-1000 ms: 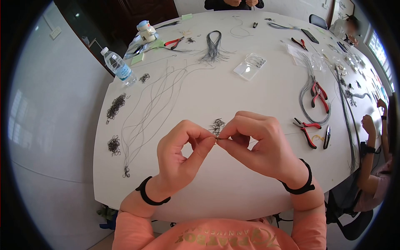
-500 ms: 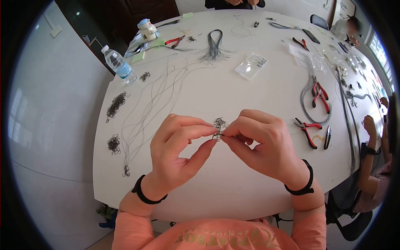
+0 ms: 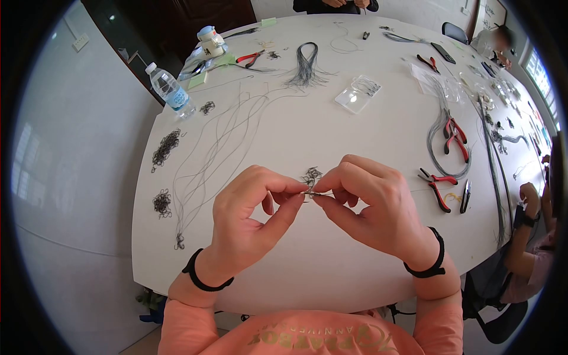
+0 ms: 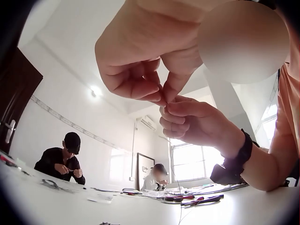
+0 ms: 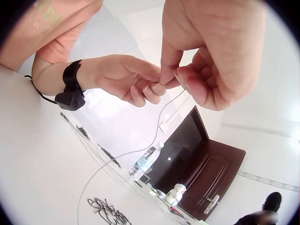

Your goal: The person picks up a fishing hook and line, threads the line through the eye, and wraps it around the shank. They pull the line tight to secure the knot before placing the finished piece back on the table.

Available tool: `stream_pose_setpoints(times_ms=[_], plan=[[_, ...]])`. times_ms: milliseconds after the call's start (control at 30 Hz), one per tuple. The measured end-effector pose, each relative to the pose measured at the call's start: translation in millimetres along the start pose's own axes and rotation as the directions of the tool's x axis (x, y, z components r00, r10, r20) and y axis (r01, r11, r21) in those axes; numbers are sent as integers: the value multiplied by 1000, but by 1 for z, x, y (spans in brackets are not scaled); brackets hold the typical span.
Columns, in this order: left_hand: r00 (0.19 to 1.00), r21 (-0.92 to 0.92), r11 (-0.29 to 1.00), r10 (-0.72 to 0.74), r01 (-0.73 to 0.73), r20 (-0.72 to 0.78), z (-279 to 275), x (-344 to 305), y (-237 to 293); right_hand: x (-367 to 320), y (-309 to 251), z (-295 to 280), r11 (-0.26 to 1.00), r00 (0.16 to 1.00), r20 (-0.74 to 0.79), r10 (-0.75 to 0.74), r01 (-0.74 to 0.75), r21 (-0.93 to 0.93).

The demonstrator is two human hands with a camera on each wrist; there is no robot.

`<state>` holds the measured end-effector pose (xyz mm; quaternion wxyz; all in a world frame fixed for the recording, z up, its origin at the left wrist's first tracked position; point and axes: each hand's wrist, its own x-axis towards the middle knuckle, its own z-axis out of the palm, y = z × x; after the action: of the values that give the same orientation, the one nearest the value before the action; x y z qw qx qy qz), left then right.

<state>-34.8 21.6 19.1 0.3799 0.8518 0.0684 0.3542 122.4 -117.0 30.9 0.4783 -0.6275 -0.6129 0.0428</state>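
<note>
From here I have the left hand (image 3: 253, 208) and right hand (image 3: 368, 198) pinched tight on the hook (image 3: 309, 193), just nearside of the pile (image 3: 312, 175); I should steady it, keeping the line (image 5: 131, 153) untangled.

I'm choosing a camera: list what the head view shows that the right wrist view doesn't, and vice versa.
Head view only: the clear rectangular plastic case, and the red-handled metal pliers nearest the right hand.
Right wrist view only: the silver handle on the brown door, and the black cap on the person opposite.
Both: that hand, the left hand, a clear blue-labelled plastic bottle and a heap of dark metal hooks.
</note>
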Motion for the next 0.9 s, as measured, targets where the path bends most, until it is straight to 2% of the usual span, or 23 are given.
stream_pose_setpoints(times_ms=[133,200,233,333,400,433,500,733,833,900], plan=[[998,-38,997,-60,60,8,0,-2,0,0,3,1,999,1000,-2,-30,30,40],[990,-181,976,-130,117,-61,3,-2,-1,0,4,1,998,1000,-14,-23,24,53],[990,-181,977,-129,117,-59,2,-1,-2,0,3,0,998,1000,-16,-23,24,53],[992,-117,988,-105,97,-70,-2,2,-5,1,3,-2,999,1000,-23,13,-12,42],[1000,52,998,20,-19,-11,-5,4,-7,0,4,-3,999,1000,-2,29,-29,31],[1000,52,998,19,-18,-11,-5,5,-6,0,5,-2,999,1000,-2,29,-29,31],[994,132,985,113,-112,0,-4,7,-3,-1,5,-1,999,999,7,44,-44,25],[986,213,962,166,-169,33,4,5,-4,-3,8,6,999,999,7,-33,33,-7],[992,192,974,113,-122,55,2,5,-3,-2,8,5,999,999,25,-45,45,-18],[996,171,982,73,-81,52,2,4,-3,0,4,2,1000,997,71,11,-11,-7]])
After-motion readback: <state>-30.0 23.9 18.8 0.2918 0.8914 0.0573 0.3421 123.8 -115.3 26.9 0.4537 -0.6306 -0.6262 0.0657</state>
